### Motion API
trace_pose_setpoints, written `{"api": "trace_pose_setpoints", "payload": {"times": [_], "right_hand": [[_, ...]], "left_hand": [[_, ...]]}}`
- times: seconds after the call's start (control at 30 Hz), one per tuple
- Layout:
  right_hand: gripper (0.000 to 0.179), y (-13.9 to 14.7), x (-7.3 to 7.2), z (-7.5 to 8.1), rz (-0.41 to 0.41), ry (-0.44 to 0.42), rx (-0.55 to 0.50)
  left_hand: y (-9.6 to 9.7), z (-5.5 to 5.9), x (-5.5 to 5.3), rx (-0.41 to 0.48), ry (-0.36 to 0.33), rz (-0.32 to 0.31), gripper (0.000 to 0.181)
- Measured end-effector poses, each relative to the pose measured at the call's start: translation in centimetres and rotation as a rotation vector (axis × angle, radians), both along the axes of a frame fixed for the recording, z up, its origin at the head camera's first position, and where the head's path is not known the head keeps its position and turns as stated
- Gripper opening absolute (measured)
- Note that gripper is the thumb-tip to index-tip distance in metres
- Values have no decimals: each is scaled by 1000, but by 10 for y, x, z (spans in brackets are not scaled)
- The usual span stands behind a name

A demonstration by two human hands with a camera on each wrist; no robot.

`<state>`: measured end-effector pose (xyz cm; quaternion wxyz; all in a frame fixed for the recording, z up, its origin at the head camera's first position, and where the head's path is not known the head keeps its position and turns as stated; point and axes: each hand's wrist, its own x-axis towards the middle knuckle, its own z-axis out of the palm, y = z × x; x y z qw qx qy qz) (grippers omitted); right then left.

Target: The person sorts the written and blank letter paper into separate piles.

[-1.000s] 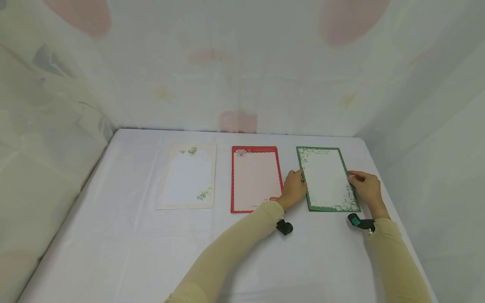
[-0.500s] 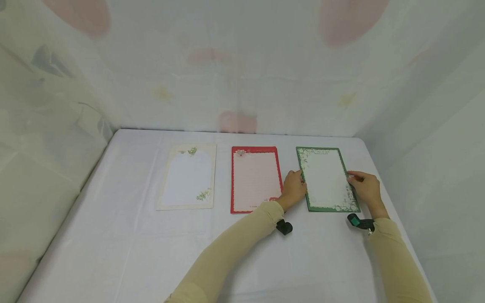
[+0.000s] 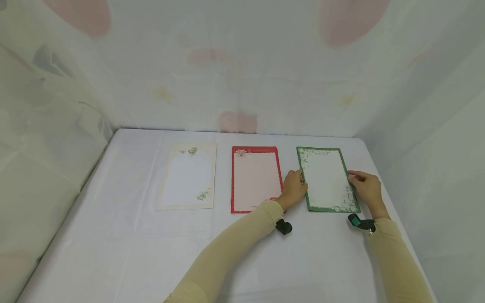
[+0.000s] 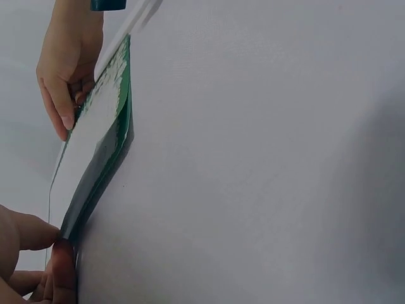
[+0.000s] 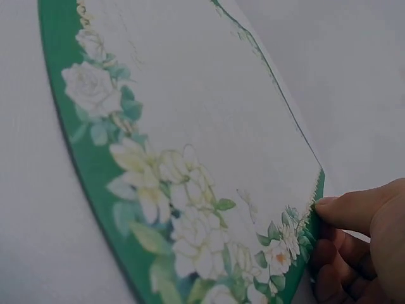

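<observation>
A stack of green-bordered letter paper (image 3: 326,181) with printed white flowers lies at the right of the table. My left hand (image 3: 295,188) pinches its left edge between thumb and fingers. On the opposite long edge my right hand (image 3: 366,188) pinches the paper, the thumb on top and the fingers curled below in the right wrist view. The left wrist view shows the layers of the green-bordered paper (image 4: 95,136) slightly parted along the near edge. Close to my left wrist lies red-bordered letter paper (image 3: 255,181), its lower right corner partly hidden by the hand and sleeve.
Cream-bordered paper (image 3: 187,176) with small green sprigs lies at the left of the white-covered table (image 3: 113,235). A pale patterned curtain (image 3: 265,92) hangs behind the table, with more sheeting along both sides. A dark strap device (image 3: 361,222) sits on the right wrist.
The green-bordered paper shifts only very slightly between the frames. Both hands stay at its two long edges, and the other papers lie where they were.
</observation>
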<state>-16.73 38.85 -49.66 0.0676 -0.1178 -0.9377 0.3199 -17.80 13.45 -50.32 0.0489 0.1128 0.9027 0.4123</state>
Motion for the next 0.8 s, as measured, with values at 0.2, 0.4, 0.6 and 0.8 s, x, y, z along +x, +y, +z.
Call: {"api": "trace_pose_setpoints", "payload": {"times": [0.2, 0.4, 0.6, 0.8], "right_hand": [[35, 0, 0, 1, -2, -19, -26], [38, 0, 1, 2, 9, -15, -63], [43, 3, 2, 2, -1, -29, -145], [43, 5, 2, 1, 14, -23, -159]], "left_hand": [[0, -1, -1, 9, 1, 0, 37], [0, -2, -1, 27, 8, 2, 42], [-1, -2, -2, 73, 16, -3, 45], [-1, -3, -3, 79, 6, -8, 47]]}}
